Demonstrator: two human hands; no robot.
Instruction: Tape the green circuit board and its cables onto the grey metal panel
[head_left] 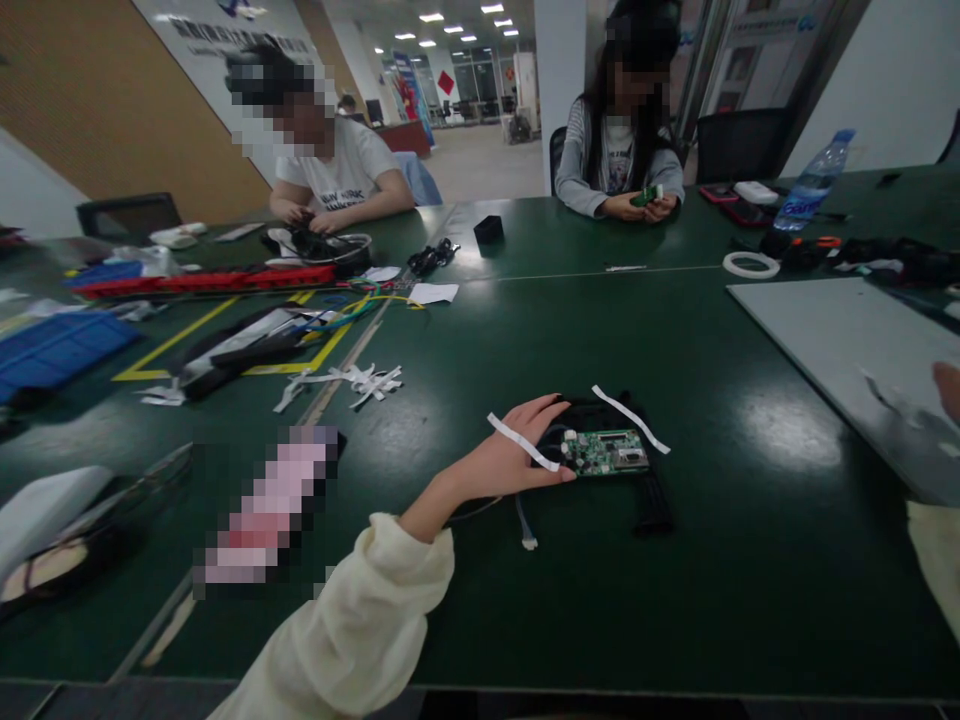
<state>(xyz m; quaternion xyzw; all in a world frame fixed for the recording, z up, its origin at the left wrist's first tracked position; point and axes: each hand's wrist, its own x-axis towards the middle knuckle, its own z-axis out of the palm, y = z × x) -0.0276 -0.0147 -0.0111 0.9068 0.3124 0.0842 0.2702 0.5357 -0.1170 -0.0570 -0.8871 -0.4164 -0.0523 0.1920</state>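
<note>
My left hand [510, 455] reaches out over the dark green table [570, 600], fingers stretched flat, fingertips touching the left edge of a small green circuit board [609, 452]. A white tape strip [523, 441] lies across the back of my fingers. The board sits on a black module [651, 505] with a second white strip [630, 417] draped over its top. A thin cable with a white connector [527, 535] trails below my hand. My right hand [949, 388] shows only as a sliver at the right edge, over a grey panel [840, 350].
Two seated people work at the far side, one holding a green part [646, 196]. Loose white tape strips [360, 382], coloured wires [352, 308], a red bar [210, 281], blue trays [52, 348], a tape roll [751, 264] and a water bottle [814, 183] lie around.
</note>
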